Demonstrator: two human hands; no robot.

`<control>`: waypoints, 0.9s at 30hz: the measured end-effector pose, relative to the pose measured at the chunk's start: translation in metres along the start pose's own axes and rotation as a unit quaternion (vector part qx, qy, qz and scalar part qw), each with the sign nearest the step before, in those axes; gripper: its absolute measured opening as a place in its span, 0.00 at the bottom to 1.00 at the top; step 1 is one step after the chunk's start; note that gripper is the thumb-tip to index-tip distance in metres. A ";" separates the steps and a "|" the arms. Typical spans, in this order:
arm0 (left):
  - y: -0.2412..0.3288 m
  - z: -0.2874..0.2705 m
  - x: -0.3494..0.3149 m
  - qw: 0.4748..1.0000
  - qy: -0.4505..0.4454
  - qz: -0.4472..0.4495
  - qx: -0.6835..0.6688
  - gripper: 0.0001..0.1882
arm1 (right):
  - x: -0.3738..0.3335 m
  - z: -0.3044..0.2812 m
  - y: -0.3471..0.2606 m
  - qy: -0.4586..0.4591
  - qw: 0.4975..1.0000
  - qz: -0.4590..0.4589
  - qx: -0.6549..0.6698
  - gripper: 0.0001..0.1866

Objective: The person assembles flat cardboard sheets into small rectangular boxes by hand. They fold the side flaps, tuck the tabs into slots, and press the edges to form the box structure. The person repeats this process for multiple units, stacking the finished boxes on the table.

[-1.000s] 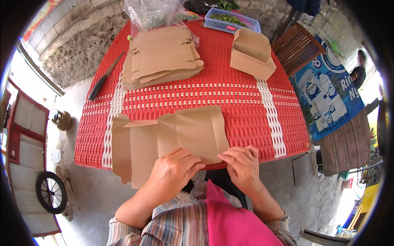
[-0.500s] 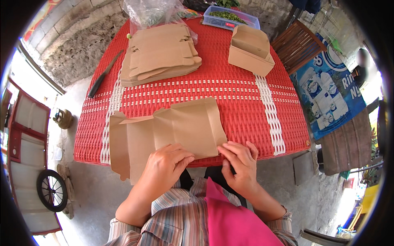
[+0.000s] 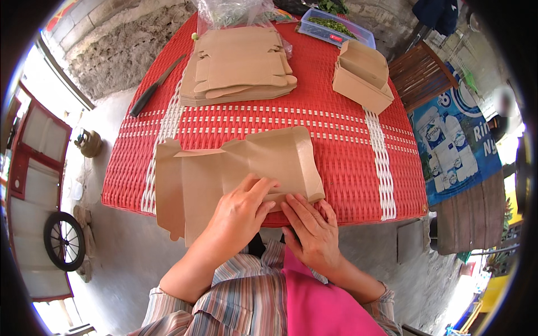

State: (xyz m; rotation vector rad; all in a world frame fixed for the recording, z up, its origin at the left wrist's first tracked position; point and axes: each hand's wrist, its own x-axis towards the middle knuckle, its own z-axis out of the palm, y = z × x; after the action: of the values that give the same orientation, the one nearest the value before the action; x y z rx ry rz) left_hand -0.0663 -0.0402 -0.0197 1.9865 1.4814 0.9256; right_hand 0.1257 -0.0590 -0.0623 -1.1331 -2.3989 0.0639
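A flat brown cardboard box blank (image 3: 210, 168) with crease lines lies in front of me, its left part hanging past the table's near edge. My left hand (image 3: 238, 210) rests over its near middle, fingers stretched forward and thumb apart. Beside it, my right hand (image 3: 311, 227) lies with long, flat fingers on the blank's near right edge, where a narrow flap (image 3: 274, 197) is bent up. The right thumb points down below that edge. The blank's right side panel (image 3: 309, 165) is tilted up a little. What lies under my fingers is hidden.
Behind the blank are a stack of flat box blanks (image 3: 238, 67) and, to its right, a folded open box (image 3: 364, 78). A knife (image 3: 157, 87) lies at the left. Farther back stand a plastic bag (image 3: 227, 14) and a clear tub of chopped greens (image 3: 336, 29). The red woven table (image 3: 358, 168) has curved edges.
Both hands have come closer together, the right one sliding left along the near edge. The near flap and right panel are now bent up. The whole view has shifted slightly.
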 end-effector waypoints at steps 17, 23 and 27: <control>0.002 0.005 -0.043 0.940 -0.060 0.163 0.294 0.21 | 0.005 0.003 -0.005 0.023 0.999 -0.017 -0.016 0.25; -0.002 0.004 -0.045 0.942 -0.028 0.164 0.290 0.22 | 0.007 -0.003 0.000 0.033 0.999 -0.009 -0.014 0.23; -0.001 0.002 -0.047 0.944 -0.022 0.148 0.294 0.22 | 0.007 -0.004 -0.001 0.035 0.999 -0.007 -0.018 0.23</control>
State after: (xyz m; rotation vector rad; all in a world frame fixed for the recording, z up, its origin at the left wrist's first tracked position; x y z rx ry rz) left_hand -0.0736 -0.0849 -0.0325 2.6962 1.5885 0.5757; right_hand 0.1228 -0.0550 -0.0555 -1.1152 -2.3544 -0.0240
